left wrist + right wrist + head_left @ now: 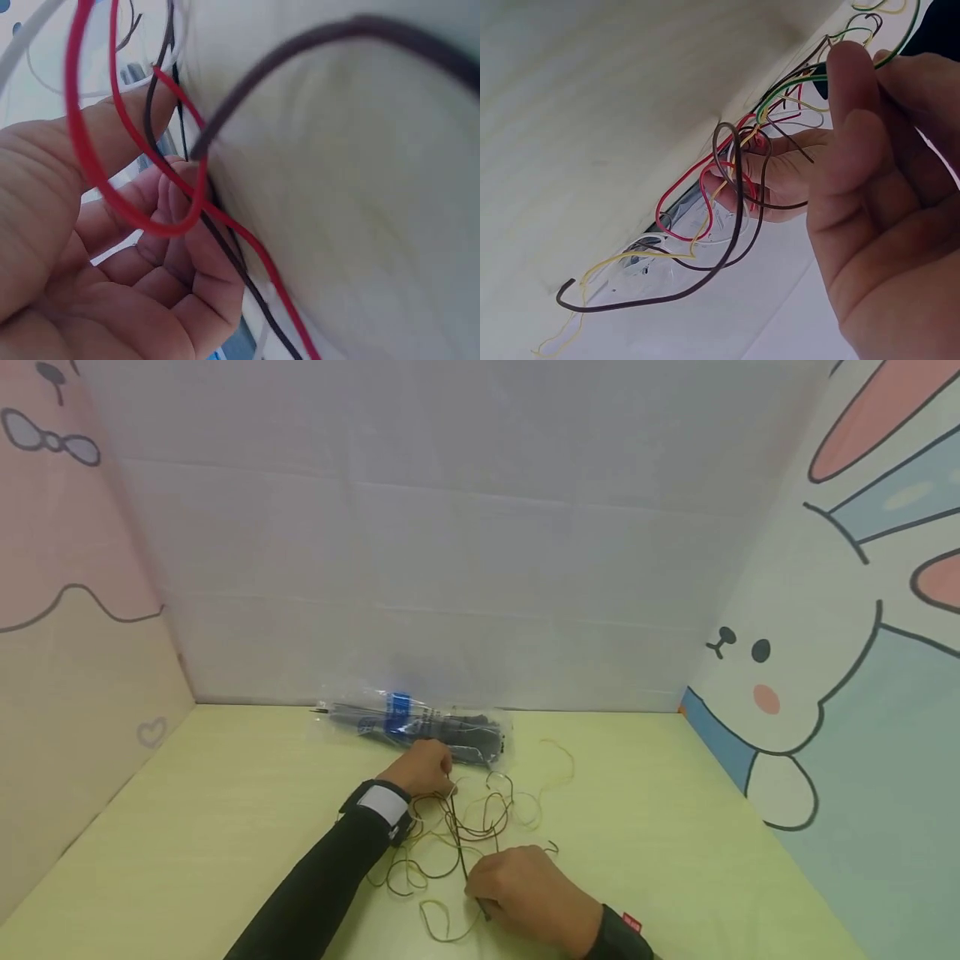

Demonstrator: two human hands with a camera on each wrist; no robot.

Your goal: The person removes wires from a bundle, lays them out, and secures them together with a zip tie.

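Between my two hands a dark wire (458, 845) runs in a nearly straight line over the table. My left hand (423, 767) pinches its far end in bent fingers; the right hand (528, 893) pinches the near end, and a short tip pokes out below. Loose wires curl around it in a tangle. Among them are a red wire (73, 90) looping in front of the left fingers, a brown wire (740, 202), a yellow wire (645, 256) and a green wire (795, 81) close to the right fingertips. The right fingers partly hide what they grip.
Behind the left hand lies a clear plastic bag (367, 718) with dark, thin items and a blue label. The pale yellow table (660, 827) meets a white cloth wall (450, 543) at the back. Printed cartoon panels flank both sides.
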